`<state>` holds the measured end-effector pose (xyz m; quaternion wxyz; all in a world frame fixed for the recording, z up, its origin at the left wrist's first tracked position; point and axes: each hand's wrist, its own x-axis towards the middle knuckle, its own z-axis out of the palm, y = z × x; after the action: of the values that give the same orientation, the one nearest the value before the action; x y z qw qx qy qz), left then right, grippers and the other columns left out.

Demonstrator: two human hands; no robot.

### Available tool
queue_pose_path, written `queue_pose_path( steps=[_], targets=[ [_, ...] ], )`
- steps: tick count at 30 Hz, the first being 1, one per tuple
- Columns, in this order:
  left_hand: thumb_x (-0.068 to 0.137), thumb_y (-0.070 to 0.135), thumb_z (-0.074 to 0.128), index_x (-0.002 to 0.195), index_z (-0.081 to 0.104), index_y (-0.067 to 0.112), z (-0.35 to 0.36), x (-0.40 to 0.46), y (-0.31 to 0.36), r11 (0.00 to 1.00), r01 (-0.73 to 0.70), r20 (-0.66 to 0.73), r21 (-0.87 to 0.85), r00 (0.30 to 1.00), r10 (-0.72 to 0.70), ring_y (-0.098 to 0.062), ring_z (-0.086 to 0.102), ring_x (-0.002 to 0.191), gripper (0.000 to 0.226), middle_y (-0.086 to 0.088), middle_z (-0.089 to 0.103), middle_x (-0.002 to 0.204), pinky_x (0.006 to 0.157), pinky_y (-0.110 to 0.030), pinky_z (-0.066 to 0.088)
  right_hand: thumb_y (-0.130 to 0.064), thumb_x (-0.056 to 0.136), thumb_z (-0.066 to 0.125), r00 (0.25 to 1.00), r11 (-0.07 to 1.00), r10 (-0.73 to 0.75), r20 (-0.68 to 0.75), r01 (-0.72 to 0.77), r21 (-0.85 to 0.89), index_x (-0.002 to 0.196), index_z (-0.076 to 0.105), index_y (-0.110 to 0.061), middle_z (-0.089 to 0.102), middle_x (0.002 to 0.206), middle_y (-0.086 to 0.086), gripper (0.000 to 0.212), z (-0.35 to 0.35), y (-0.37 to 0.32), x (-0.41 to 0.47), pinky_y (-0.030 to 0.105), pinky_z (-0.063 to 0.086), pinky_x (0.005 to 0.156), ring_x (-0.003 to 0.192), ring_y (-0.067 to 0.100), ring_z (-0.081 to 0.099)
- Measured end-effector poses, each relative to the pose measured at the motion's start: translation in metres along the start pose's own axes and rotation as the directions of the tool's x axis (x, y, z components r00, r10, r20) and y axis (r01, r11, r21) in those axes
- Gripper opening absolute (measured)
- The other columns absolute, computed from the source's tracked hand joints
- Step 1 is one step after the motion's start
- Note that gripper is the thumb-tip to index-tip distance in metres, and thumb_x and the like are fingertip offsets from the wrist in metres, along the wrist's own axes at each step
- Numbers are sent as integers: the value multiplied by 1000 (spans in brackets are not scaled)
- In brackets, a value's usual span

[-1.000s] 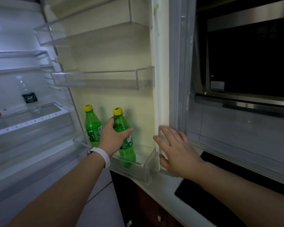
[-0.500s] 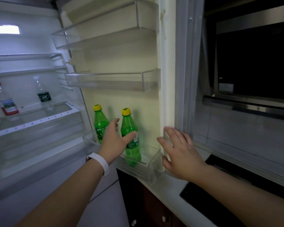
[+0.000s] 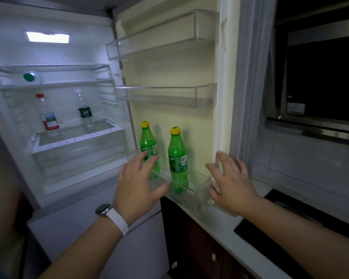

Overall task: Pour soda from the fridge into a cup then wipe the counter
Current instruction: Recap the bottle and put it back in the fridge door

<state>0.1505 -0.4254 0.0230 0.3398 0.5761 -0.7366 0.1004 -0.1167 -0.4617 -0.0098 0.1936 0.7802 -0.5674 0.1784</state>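
Observation:
Two green soda bottles with yellow caps stand upright in the bottom bin of the open fridge door: the left bottle and the right bottle. My left hand, a white watch band on its wrist, hovers with fingers spread in front of the left bottle and holds nothing. My right hand is spread too, its fingers touching the edge of the fridge door beside the bin. No cup is in view.
Inside the fridge, a red-capped bottle and a clear bottle with a dark label stand on a glass shelf. A white counter runs below the door, with a black cooktop at right. Two upper door bins hold nothing.
My left hand has let go of the right green bottle and drawn back to the left, fingers spread. The view has shifted, showing more of the fridge interior. My right hand stays at the door edge.

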Motion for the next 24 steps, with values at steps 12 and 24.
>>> queue_pose_path(
  steps=[12,24],
  targets=[
    [71,65,53,134,51,26,-26,-70,-11,976,-2,5,220,1000,1,-30,40,136,74,-8,47,143,109,-55,28,-34,68,69,985,991,-133,-112,133,-7,126,54,-19,43,145,15,62,-10,-55,-27,53,25,104,132,30,40],
    [68,59,52,128,57,23,-38,-103,7,920,149,-67,363,989,-133,-31,45,131,70,-8,54,137,104,-61,37,-26,78,56,754,823,-537,-379,567,-39,121,61,-14,56,133,11,46,-44,-43,-36,47,37,92,118,31,50]
  ],
)
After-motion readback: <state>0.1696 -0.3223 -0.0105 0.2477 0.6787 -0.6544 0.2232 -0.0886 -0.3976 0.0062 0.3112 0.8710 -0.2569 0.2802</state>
